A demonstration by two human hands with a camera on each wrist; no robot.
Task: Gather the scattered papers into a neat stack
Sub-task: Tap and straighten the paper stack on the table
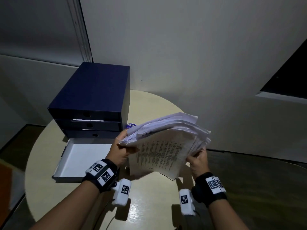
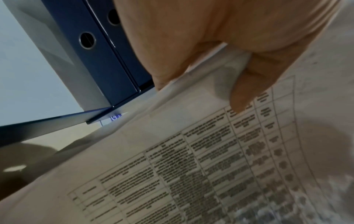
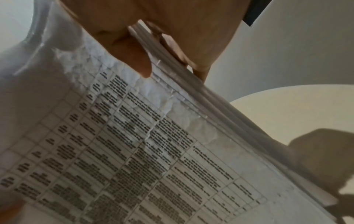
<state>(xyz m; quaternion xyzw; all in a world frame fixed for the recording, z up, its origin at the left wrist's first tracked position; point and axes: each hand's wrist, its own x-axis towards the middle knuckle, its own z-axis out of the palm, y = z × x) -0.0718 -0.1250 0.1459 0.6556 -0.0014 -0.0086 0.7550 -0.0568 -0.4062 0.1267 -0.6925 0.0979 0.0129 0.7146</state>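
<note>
A thick bundle of printed papers point(image 1: 164, 143) is held up off the round table, tilted on edge, its sheets uneven at the top and right. My left hand point(image 1: 120, 149) grips the bundle's left edge, thumb on the front sheet. My right hand point(image 1: 198, 157) grips the right edge lower down. In the left wrist view my thumb point(image 2: 243, 94) presses on the printed table of the front sheet point(image 2: 191, 166). The right wrist view shows my right hand's thumb point(image 3: 134, 60) on the front sheet point(image 3: 134, 144) with the other fingers behind the sheet edges.
A dark blue three-drawer file box point(image 1: 93, 100) stands at the table's back left. An open white-lined tray point(image 1: 83, 158) lies in front of it, beside my left wrist. The beige round table point(image 1: 149, 205) shows in front; a wall stands close behind.
</note>
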